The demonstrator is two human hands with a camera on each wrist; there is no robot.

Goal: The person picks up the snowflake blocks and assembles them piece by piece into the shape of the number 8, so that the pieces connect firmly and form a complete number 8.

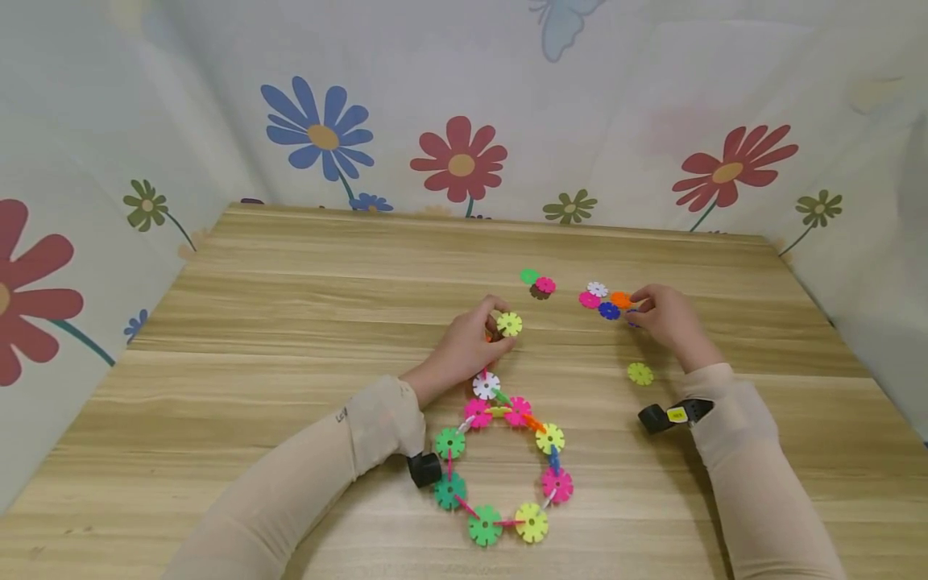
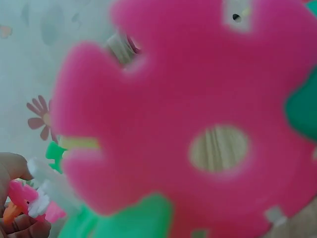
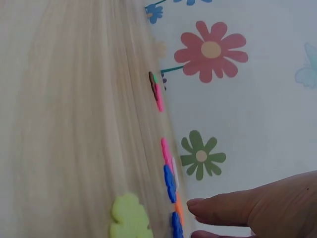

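Note:
My left hand (image 1: 467, 342) grips the top end of a chain of slotted plastic snowflake discs, at a yellow snowflake disc (image 1: 510, 325). Its fingers partly hide the pieces there. Below that hand, a white disc (image 1: 486, 386) joins the held end to a ring of pink, green and yellow discs (image 1: 486, 525) on the table. In the left wrist view, a blurred pink disc (image 2: 163, 94) covers most of the frame. My right hand (image 1: 670, 322) is over the loose discs, thumb and fingertips beside an orange disc (image 1: 620, 300) and a blue disc (image 1: 610, 311).
Pink and white discs (image 1: 598, 288) lie near the right hand. Farther left is a small group of green, pink and brown discs (image 1: 545, 285). A lone yellow disc (image 1: 640, 374) lies nearer the right wrist. Flower-printed cloth (image 1: 616, 145) hangs behind the wooden table (image 1: 348, 274).

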